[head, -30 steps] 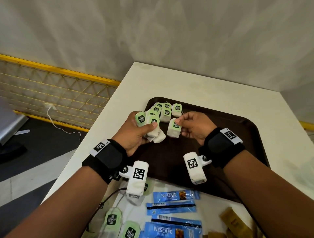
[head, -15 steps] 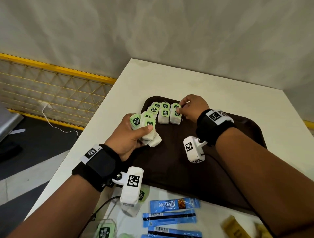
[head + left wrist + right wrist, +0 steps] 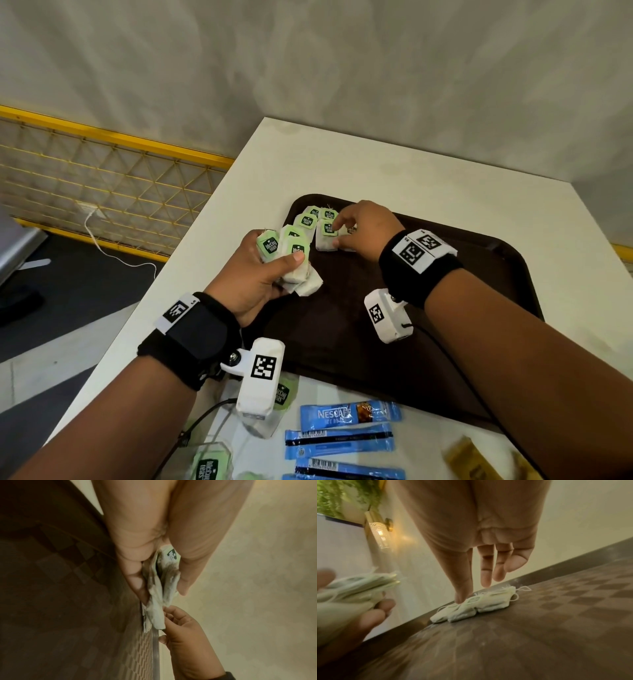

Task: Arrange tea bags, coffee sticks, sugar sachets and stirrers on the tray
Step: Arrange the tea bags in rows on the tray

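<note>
A brown tray (image 3: pixel 462 274) lies on the white table (image 3: pixel 411 171). Several green-tagged tea bags (image 3: pixel 317 222) lie grouped in its far left corner. My right hand (image 3: pixel 342 231) reaches over them, fingers straight, thumb and index tips touching the nearest laid tea bags (image 3: pixel 484 604). From the right wrist view the right hand (image 3: pixel 479 585) holds nothing. My left hand (image 3: pixel 274 263) hovers over the tray's left edge and grips a bunch of tea bags (image 3: pixel 291 253) between thumb and fingers (image 3: pixel 185 574). The same held bunch (image 3: pixel 163 585) fans out below the thumb.
Blue coffee sticks (image 3: pixel 346 428) lie on the table in front of the tray. Brown sugar sachets (image 3: pixel 466 459) lie to their right, loose tea bags (image 3: pixel 209 467) to their left. A yellow mesh railing (image 3: pixel 102 178) runs beyond the table's left edge.
My right hand carried one tea bag from beside the left hand's bunch to the group in the tray's far corner and now rests its fingertips there. The left hand keeps its bunch.
</note>
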Available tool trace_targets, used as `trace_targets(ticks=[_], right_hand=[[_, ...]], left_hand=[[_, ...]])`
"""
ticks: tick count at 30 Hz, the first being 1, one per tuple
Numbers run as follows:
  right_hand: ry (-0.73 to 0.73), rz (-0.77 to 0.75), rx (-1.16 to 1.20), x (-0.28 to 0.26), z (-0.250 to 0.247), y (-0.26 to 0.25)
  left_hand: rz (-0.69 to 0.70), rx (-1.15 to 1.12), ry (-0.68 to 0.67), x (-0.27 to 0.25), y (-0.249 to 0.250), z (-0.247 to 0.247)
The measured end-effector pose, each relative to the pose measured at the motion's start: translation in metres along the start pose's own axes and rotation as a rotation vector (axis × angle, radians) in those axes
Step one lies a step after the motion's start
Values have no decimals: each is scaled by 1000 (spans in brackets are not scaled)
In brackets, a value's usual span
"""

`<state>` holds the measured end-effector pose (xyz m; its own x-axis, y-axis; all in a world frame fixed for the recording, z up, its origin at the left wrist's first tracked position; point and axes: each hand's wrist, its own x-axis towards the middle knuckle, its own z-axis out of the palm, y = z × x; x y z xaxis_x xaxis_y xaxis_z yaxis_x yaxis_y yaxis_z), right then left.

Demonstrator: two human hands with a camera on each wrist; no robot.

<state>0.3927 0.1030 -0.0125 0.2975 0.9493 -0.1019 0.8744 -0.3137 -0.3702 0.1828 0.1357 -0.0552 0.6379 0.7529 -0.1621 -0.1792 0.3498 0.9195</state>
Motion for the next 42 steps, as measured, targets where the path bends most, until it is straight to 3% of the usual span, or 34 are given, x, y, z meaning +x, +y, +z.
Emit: trace_targets(ticks=[4, 6, 9, 12, 15, 20, 24, 29, 35, 42], right_hand=[[-128, 15, -133, 1, 9, -11], [-111, 33, -82, 0, 10, -14], [12, -41, 154, -6, 7, -22], [-156, 14, 586, -18, -3, -41], [-286, -15, 691, -22, -4, -47], [-283, 23, 857, -22, -1, -48], [-278, 70, 906, -20, 2, -45], [-174, 209, 935, -12, 5, -35], [-112, 275, 788, 0, 14, -42], [-87, 350, 844, 8, 14, -48]], left_hand=[[15, 8, -6, -3, 1, 2], [14, 9, -18, -4, 3, 4], [23, 12, -53, -7, 8, 6], [43, 30, -3, -10, 12, 7], [64, 56, 14, -13, 15, 8], [-34, -43, 137, -17, 19, 7], [-74, -125, 218, -18, 24, 2], [-50, -96, 297, -22, 26, -11], [-25, -68, 252, -31, 33, -5], [-41, -73, 261, -33, 31, -6]])
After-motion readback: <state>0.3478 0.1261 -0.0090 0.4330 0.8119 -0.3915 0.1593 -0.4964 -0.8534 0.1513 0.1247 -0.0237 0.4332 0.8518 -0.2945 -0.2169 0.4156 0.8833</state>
